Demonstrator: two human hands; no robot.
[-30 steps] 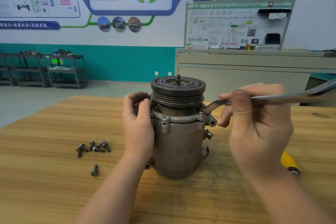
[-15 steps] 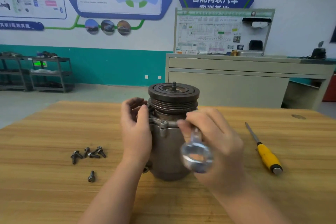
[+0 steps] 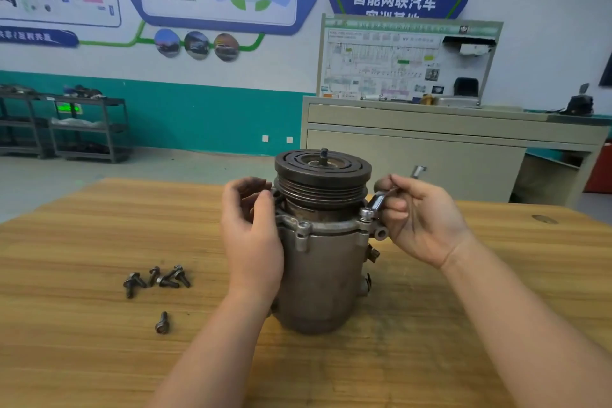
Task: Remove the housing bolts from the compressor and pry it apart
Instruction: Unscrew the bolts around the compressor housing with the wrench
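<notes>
A grey metal compressor (image 3: 323, 275) stands upright on the wooden table (image 3: 82, 341), its dark grooved pulley (image 3: 323, 172) on top. My left hand (image 3: 250, 235) grips its left side just under the pulley. My right hand (image 3: 420, 219) holds a shiny wrench (image 3: 376, 204) whose ring end sits on a bolt (image 3: 365, 215) at the housing flange on the right. The wrench's other end (image 3: 418, 171) sticks out behind my fingers. Several removed bolts (image 3: 157, 278) lie in a cluster to the left, and one single bolt (image 3: 162, 322) lies nearer to me.
A beige cabinet (image 3: 447, 149) with a display board stands behind the table. Dark shelving racks (image 3: 66, 122) line the teal wall at the far left. A dark knot (image 3: 543, 219) marks the table at the right.
My right hand swung the wrench round in front of the compressor, then set its ring end on the right flange bolt. The camera shifted, and the yellow screwdriver is out of sight behind my right arm.
</notes>
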